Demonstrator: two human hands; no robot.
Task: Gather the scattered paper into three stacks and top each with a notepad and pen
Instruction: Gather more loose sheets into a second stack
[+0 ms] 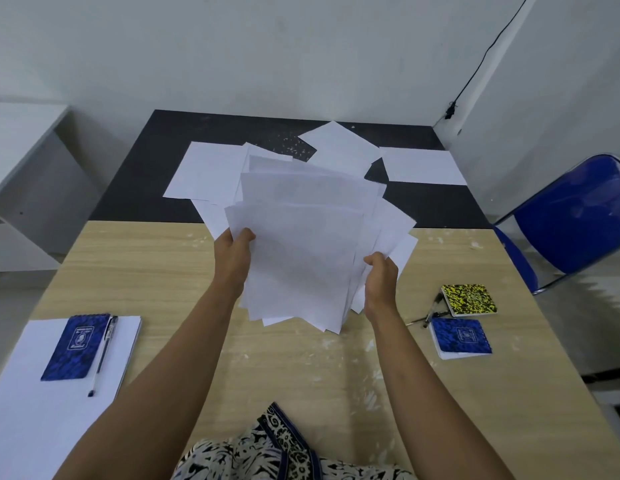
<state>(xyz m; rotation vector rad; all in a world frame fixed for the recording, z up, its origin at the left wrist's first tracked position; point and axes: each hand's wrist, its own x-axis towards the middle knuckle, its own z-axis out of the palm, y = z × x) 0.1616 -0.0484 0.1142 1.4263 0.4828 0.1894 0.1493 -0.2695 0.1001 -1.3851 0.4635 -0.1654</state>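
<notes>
A loose, uneven bundle of white sheets (pixel 301 251) is lifted above the table's middle. My left hand (pixel 234 256) grips its left edge, thumb on top. My right hand (pixel 381 282) grips its right edge. Several more sheets (pixel 208 171) lie scattered on the black far half of the table. At the near left a neat paper stack (pixel 31 410) carries a blue notepad (pixel 76 348) and a pen (pixel 103 355). On the right lie a yellow notepad (pixel 469 299), another blue notepad (pixel 460 337) and pens (pixel 433 310) beside them.
The table has a pale wood near half (pixel 145 271) and a black far half (pixel 145 161). A blue chair (pixel 575 223) stands at the right. A white wall with a black cable (pixel 488 53) is behind. Grey furniture (pixel 21 150) stands left.
</notes>
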